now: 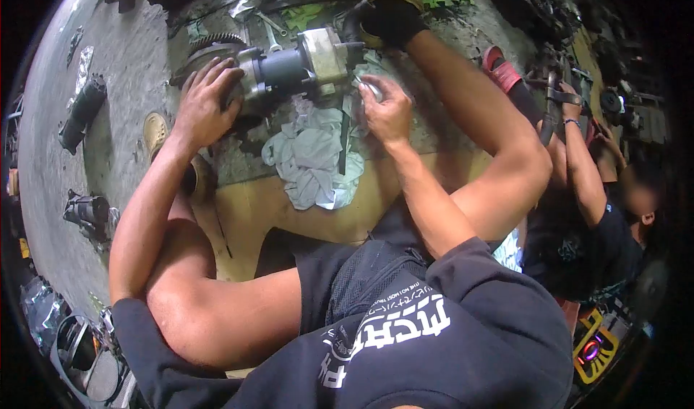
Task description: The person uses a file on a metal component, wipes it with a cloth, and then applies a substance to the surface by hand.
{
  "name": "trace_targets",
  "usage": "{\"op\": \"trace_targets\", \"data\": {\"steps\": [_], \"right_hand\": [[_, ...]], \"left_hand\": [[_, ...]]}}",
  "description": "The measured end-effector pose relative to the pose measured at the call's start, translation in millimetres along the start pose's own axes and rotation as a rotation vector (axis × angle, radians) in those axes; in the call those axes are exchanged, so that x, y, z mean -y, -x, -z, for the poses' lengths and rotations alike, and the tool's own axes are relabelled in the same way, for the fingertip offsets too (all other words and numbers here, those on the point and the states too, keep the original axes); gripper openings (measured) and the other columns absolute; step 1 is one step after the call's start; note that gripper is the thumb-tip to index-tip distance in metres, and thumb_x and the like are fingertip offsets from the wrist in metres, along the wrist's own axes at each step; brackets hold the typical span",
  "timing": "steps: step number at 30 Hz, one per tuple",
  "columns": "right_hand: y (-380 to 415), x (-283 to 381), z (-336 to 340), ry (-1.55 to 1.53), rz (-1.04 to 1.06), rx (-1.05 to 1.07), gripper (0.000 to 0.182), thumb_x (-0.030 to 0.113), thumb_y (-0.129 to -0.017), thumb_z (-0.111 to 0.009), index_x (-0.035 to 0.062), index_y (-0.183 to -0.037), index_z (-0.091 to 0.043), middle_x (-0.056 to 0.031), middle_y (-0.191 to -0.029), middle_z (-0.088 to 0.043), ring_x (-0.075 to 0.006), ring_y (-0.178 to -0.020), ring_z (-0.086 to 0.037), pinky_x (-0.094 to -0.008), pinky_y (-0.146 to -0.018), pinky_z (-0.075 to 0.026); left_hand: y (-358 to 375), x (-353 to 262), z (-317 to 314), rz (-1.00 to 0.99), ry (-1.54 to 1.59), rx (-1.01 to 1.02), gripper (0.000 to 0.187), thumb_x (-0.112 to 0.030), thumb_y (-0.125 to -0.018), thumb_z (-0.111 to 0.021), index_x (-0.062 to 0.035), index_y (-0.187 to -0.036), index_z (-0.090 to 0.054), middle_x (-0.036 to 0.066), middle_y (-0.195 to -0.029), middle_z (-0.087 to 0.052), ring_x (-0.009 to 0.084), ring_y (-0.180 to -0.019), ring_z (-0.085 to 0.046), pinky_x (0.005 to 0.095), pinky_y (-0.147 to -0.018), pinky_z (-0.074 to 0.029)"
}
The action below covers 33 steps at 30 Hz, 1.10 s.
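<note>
A geared metal assembly (pixel 282 69) lies on its side on the ground before me. It has a toothed ring at its left end, a dark cylinder in the middle and a pale block at the right. My left hand (pixel 208 107) curls over the rounded housing beside the toothed ring. At the other end, just below the pale block, my right hand (pixel 389 111) is closed in a pinch on a small pale thing, too indistinct to name. Crumpled light rags (pixel 311 152) lie between my hands, with a narrow dark bar (pixel 345 141) across them.
Cardboard (pixel 289 206) lies under my legs. Beyond the assembly is a wrench (pixel 272 34). Dark cylindrical parts (pixel 83 114) stand on the left floor, another part (pixel 87 210) nearer. A co-worker (pixel 593 214) sits at right, hand on a metal part. A yellow-framed lamp (pixel 594 347) glows nearby.
</note>
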State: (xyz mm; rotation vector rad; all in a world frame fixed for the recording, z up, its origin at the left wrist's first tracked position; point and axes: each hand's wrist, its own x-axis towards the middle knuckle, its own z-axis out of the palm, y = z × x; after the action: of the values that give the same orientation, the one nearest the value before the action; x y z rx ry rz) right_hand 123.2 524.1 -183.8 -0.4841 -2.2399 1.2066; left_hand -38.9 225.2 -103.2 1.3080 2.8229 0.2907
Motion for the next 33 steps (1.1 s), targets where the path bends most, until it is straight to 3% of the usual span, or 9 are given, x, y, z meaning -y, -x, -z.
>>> {"op": "trace_targets", "data": {"steps": [4,6,9,13,15,18,22,29,33], "right_hand": [[-7,0,-24,-0.124,-0.182,-0.006,0.017,0.012,-0.084,-0.074,0.0064,-0.099,-0.075,-0.0132,-0.098,-0.075,-0.0291,-0.095,-0.071,-0.0367,-0.086,-0.054],[-5,-12,-30,-0.111,-0.101,-0.031,0.019,0.017,-0.085,-0.075,0.0060,-0.101,-0.075,-0.0138,-0.097,-0.075,-0.0277,-0.092,-0.072,-0.0362,-0.084,-0.054],[-8,-3,-21,-0.033,-0.392,0.059,0.032,0.028,-0.086,-0.076,0.0040,-0.107,-0.075,-0.0170,-0.096,-0.076,-0.0239,-0.088,-0.073,-0.0356,-0.081,-0.055],[-16,-30,-22,-0.366,-0.607,0.115,0.033,0.025,-0.086,-0.078,0.0018,-0.109,-0.075,-0.0110,-0.096,-0.076,-0.0202,-0.082,-0.069,-0.0341,-0.077,-0.054],[-18,-38,-17,-0.603,-0.796,0.078,0.039,0.012,-0.088,-0.077,-0.0015,-0.123,-0.068,-0.0105,-0.107,-0.073,-0.0175,-0.084,-0.067,-0.0300,-0.075,-0.053],[-4,-49,-28,-0.514,-0.844,0.002,0.040,0.014,-0.089,-0.075,-0.0013,-0.125,-0.066,-0.0122,-0.107,-0.072,-0.0174,-0.087,-0.065,-0.0310,-0.080,-0.052],[13,-34,-25,-0.336,-0.476,0.121,0.028,0.020,-0.092,-0.072,0.0036,-0.114,-0.075,-0.0044,-0.104,-0.073,-0.0148,-0.092,-0.063,-0.0292,-0.084,-0.049],[-16,-1,-7,-0.090,-0.587,0.269,0.021,0.013,-0.090,-0.072,0.0036,-0.109,-0.074,-0.0035,-0.094,-0.074,-0.0116,-0.081,-0.064,-0.0282,-0.077,-0.052],[-4,-16,-21,-0.479,-0.553,0.058,0.025,0.003,-0.090,-0.074,0.0018,-0.111,-0.061,-0.0046,-0.096,-0.070,-0.0128,-0.086,-0.064,-0.0268,-0.078,-0.051]], "left_hand": [[0,2,-3,0.007,-0.010,-0.010,0.048,-0.027,-0.087,-0.067,-0.0151,-0.133,-0.059,0.011,-0.149,-0.051,0.0312,-0.145,-0.039,0.0525,-0.118,-0.029],[0,2,-2,-0.008,-0.014,-0.026,0.048,-0.027,-0.087,-0.068,-0.0150,-0.132,-0.060,0.011,-0.148,-0.052,0.0315,-0.143,-0.040,0.0516,-0.118,-0.030],[1,0,-2,0.005,-0.023,-0.044,0.046,-0.027,-0.087,-0.067,-0.0148,-0.131,-0.061,0.011,-0.147,-0.053,0.0316,-0.142,-0.042,0.0515,-0.117,-0.031],[1,1,-3,0.008,-0.039,-0.037,0.045,-0.027,-0.088,-0.065,-0.0141,-0.131,-0.060,0.010,-0.146,-0.053,0.0316,-0.142,-0.043,0.0514,-0.117,-0.031],[0,1,-3,-0.003,-0.032,-0.042,0.045,-0.027,-0.088,-0.065,-0.0142,-0.131,-0.060,0.010,-0.147,-0.053,0.0315,-0.142,-0.043,0.0514,-0.118,-0.031],[3,0,-4,0.002,-0.011,-0.047,0.045,-0.027,-0.088,-0.065,-0.0143,-0.131,-0.060,0.010,-0.147,-0.052,0.0311,-0.142,-0.041,0.0519,-0.118,-0.031],[3,-2,-2,0.050,-0.023,-0.005,0.048,-0.024,-0.088,-0.065,-0.0137,-0.135,-0.059,0.010,-0.151,-0.049,0.0312,-0.145,-0.038,0.0495,-0.120,-0.028],[2,3,-7,0.016,-0.015,-0.038,0.048,-0.024,-0.087,-0.065,-0.0120,-0.133,-0.059,0.011,-0.150,-0.050,0.0322,-0.144,-0.040,0.0495,-0.118,-0.030],[3,5,-10,0.024,-0.023,-0.060,0.048,-0.023,-0.087,-0.066,-0.0120,-0.132,-0.059,0.011,-0.150,-0.050,0.0328,-0.143,-0.041,0.0491,-0.117,-0.032]]}}
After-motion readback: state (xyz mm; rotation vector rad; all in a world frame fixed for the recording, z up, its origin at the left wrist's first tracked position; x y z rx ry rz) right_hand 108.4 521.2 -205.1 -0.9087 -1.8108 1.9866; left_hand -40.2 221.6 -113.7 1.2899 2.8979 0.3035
